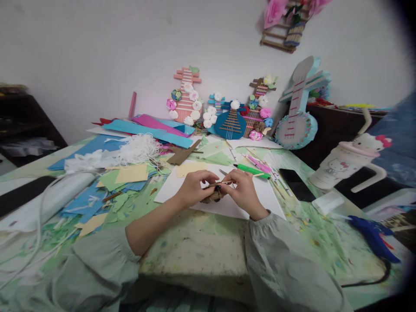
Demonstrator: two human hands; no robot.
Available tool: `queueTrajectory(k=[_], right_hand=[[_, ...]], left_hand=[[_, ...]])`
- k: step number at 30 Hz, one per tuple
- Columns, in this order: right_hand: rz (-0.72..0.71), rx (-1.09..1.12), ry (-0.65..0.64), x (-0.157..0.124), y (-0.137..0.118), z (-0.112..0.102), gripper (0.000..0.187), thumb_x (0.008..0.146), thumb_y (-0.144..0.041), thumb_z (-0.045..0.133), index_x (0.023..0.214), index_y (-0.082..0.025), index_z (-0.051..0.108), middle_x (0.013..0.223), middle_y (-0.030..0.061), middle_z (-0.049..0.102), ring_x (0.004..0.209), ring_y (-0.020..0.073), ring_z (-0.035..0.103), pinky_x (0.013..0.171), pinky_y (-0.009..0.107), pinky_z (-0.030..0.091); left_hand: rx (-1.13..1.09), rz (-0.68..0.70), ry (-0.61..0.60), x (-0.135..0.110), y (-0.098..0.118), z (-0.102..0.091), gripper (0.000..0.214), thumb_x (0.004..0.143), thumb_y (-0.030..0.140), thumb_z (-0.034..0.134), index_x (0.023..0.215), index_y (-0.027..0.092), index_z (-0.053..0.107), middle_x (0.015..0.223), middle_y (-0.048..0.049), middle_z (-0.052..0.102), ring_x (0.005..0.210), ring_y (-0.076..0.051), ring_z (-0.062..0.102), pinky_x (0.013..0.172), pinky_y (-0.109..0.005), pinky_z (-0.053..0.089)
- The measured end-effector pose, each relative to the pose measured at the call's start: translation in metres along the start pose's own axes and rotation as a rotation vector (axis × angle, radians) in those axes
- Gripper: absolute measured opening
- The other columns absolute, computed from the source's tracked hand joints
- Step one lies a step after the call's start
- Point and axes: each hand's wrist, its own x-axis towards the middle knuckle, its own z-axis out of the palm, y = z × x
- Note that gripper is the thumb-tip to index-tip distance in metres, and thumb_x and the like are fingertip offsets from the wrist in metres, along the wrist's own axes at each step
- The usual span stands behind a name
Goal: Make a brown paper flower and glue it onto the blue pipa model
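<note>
Over a white sheet of paper (169, 190), my left hand (195, 186) and my right hand (243, 190) meet at a small brown crumpled paper piece (214, 196). Its folds look like a paper flower, though the fingers cover part of it. My left fingers are closed around its left and upper side. The thumb and fingers of my right hand pinch its right edge. Just beyond my right hand lies a green utility knife (251, 170). A cream paper square (191, 168) rests on the white sheet behind my left hand.
Paper scraps (131, 173), white string (139, 149) and blue paper strips (147, 133) crowd the left. Decorated paper instruments (231, 123) lean against the wall. At right are a phone (296, 184), a white tumbler (334, 167) and a blue glue gun (370, 236) with its cord.
</note>
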Motion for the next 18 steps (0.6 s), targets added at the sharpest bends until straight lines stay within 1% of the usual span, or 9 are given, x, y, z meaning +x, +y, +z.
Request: queueTrajectory(k=[3, 9, 15, 18], right_hand=[[-0.016, -0.001, 0.005, -0.0004, 0.0003, 0.0003, 0.022, 0.085, -0.034, 0.063, 0.069, -0.020, 0.059, 0.072, 0.0003, 0.064, 0.078, 0.0185, 0.055, 0.074, 0.034, 0.026], [-0.038, -0.022, 0.002, -0.0015, 0.0028, 0.0025, 0.025, 0.086, -0.039, 0.061, 0.070, -0.020, 0.059, 0.076, 0.0023, 0.063, 0.081, 0.0204, 0.054, 0.076, 0.036, 0.025], [-0.119, -0.107, 0.047, -0.0033, 0.0045, 0.0043, 0.018, 0.086, -0.030, 0.061, 0.072, -0.020, 0.058, 0.076, 0.0006, 0.062, 0.080, 0.0188, 0.054, 0.077, 0.035, 0.023], [-0.164, -0.161, 0.072, -0.0041, 0.0032, 0.0049, 0.015, 0.086, -0.026, 0.061, 0.072, -0.020, 0.058, 0.076, 0.0001, 0.061, 0.080, 0.0181, 0.053, 0.078, 0.035, 0.022]], left_hand=[[-0.009, -0.014, -0.035, -0.0004, -0.0018, 0.0006, 0.025, 0.067, 0.011, 0.058, 0.088, 0.017, 0.069, 0.083, -0.0030, 0.072, 0.073, -0.014, 0.064, 0.067, -0.025, 0.046], [0.040, 0.040, -0.088, -0.0016, 0.0022, 0.0000, 0.024, 0.066, 0.010, 0.055, 0.084, 0.018, 0.070, 0.080, -0.0028, 0.072, 0.074, -0.015, 0.063, 0.067, -0.025, 0.044], [0.013, -0.015, -0.120, 0.0010, -0.0017, -0.0028, 0.015, 0.075, 0.020, 0.061, 0.083, 0.019, 0.073, 0.081, -0.0036, 0.074, 0.077, -0.016, 0.064, 0.065, -0.025, 0.043], [-0.046, -0.055, -0.136, 0.0025, -0.0044, -0.0040, 0.013, 0.075, 0.021, 0.063, 0.083, 0.019, 0.074, 0.082, -0.0032, 0.074, 0.077, -0.016, 0.064, 0.067, -0.025, 0.045]])
